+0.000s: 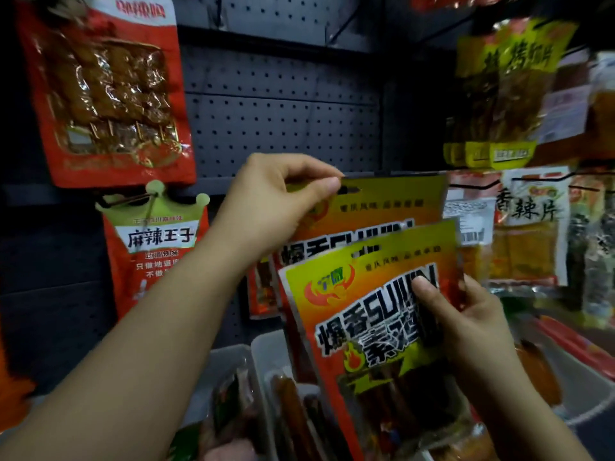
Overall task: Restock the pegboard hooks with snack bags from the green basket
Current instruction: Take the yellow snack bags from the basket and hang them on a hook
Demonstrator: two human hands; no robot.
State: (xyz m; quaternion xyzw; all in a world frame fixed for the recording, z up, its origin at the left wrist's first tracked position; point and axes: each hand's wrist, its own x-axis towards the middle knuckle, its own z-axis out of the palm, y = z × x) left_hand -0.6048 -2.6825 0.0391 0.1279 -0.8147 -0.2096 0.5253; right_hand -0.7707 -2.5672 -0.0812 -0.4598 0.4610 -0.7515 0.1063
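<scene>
Two orange-and-yellow snack bags are in the person's hands before the dark pegboard (pixel 283 104); the left hand (pixel 266 201) pinches the top edge of the rear bag (pixel 382 207) between thumb and curled fingers, just beside its hang hole, holding it up against the board; the right hand (pixel 466 321) grips the front bag (pixel 372 327) lower down, thumb pressed across its printed face and fingers curled behind its right edge; the front bag overlaps the lower part of the rear one and tilts slightly to the left. A big red bag (pixel 109 94) hangs at upper left, a crown-topped red bag (pixel 156 241) below it; yellow bags (pixel 499 94) hang at upper right; clear bins (pixel 266 361) of snacks sit below the hands.
</scene>
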